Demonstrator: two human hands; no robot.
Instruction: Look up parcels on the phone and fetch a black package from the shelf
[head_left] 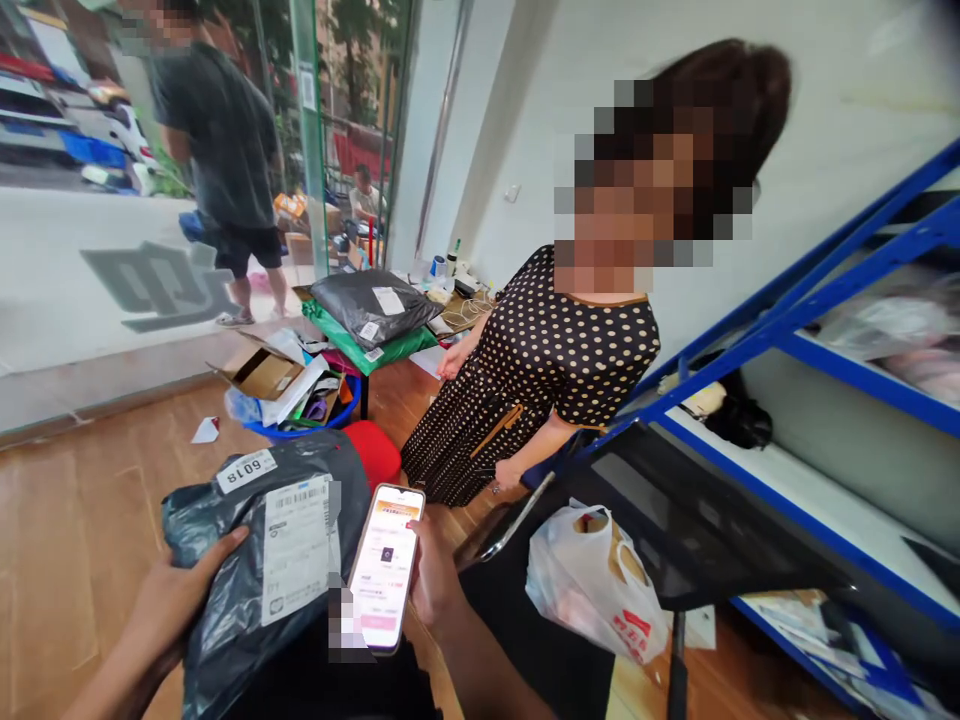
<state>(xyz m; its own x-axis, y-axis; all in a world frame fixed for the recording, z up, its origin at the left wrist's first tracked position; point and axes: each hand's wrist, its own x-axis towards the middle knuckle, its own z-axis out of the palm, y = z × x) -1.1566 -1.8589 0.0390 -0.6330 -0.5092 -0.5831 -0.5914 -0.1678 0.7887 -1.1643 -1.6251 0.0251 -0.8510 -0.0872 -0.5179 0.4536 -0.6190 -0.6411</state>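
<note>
My left hand (176,600) grips the left side of a dark grey plastic parcel (240,580), thumb over its edge. The parcel carries a white shipping label and a tag reading 6018. My right hand (433,575) holds a smartphone (384,570) upright beside the parcel, its lit screen facing me. A person in a black polka-dot dress (547,370) stands just beyond, facing me.
A white plastic bag (592,585) lies on a dark desk surface by a black monitor (675,520). Blue metal shelving (825,300) fills the right. A table (367,330) holds grey and green parcels; boxes and a red stool (373,452) sit below. Another person (217,150) stands outside the glass.
</note>
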